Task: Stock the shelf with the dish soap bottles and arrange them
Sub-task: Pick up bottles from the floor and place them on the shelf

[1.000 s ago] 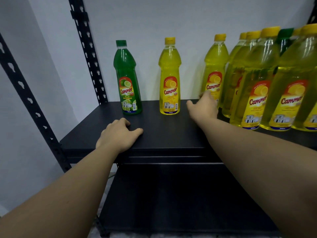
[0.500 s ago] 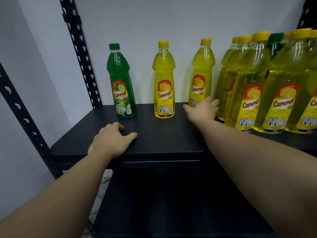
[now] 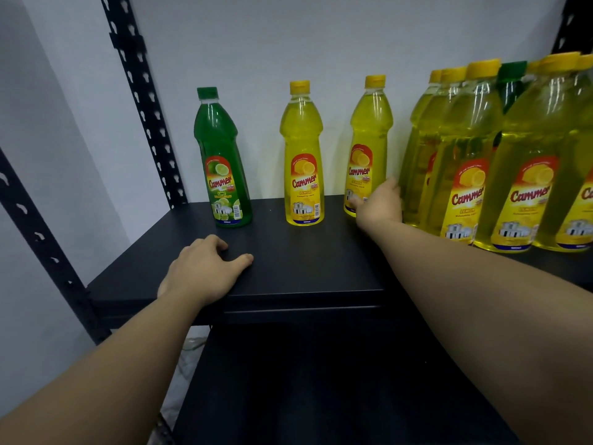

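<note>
On the black shelf (image 3: 305,268), a green lime dish soap bottle (image 3: 221,162) stands upright at the back left. A yellow lemon bottle (image 3: 303,162) stands to its right. A second yellow bottle (image 3: 369,136) stands further right, with my right hand (image 3: 380,208) shut on its base, thumb in front and fingers on its right side. Right of the hand is a tight cluster of several yellow bottles (image 3: 519,175), with one green-capped bottle (image 3: 511,81) behind them. My left hand (image 3: 205,271) lies palm down on the shelf's front edge and holds nothing.
Black perforated uprights (image 3: 144,101) frame the shelf on the left, against a white wall (image 3: 288,36). A lower black shelf (image 3: 321,380) sits beneath. Bare shelf surface lies in front of the three separate bottles.
My right hand slid the second yellow bottle left, away from the cluster and closer to the first yellow bottle. The view shifted slightly. My left hand stayed on the shelf edge.
</note>
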Demonstrator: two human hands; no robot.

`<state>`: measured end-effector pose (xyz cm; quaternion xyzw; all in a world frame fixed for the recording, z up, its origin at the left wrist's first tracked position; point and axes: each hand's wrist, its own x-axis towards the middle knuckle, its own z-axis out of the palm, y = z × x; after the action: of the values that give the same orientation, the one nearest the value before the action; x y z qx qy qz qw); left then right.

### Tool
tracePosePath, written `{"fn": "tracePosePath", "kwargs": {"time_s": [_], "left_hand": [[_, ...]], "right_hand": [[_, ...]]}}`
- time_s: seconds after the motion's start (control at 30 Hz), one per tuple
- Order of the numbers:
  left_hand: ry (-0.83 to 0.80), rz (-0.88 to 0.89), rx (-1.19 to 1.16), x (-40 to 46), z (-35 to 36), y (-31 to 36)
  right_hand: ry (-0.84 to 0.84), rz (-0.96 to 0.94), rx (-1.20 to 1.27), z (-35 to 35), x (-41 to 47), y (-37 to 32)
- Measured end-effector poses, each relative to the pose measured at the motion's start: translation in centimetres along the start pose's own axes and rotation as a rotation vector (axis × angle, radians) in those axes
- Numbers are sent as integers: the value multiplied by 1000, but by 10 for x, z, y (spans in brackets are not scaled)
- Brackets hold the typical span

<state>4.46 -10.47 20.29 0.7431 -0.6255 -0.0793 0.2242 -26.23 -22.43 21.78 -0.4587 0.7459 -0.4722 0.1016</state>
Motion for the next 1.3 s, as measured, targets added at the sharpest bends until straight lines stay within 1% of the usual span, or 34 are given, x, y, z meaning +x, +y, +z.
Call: {"fn": "tracePosePath", "kwargs": {"time_s": [0.27, 0.4, 0.47, 0.63, 0.73, 0.97, 1.3], "left_hand": [[-15, 10, 18, -3, -4, 2], [-25, 14, 17, -3, -5, 3], [-31, 17, 18, -4, -6, 3], [-37, 29, 16, -5, -7, 3], [-39, 23, 14, -5, -6, 4], [-42, 15, 24, -2, -5, 2], [-49, 15, 23, 1, -3, 0]], "right_hand": [[-71, -62, -92, -26, -38, 3], [-95, -133, -103, -38, -60, 8], [-160, -186, -78, -42, -68, 11], [-392, -322, 3, -47, -76, 8], [-476, -373, 50, -44, -81, 1], [-555, -388, 112, -25, -85, -9], [-586, -390, -39, -17, -84, -11]]}}
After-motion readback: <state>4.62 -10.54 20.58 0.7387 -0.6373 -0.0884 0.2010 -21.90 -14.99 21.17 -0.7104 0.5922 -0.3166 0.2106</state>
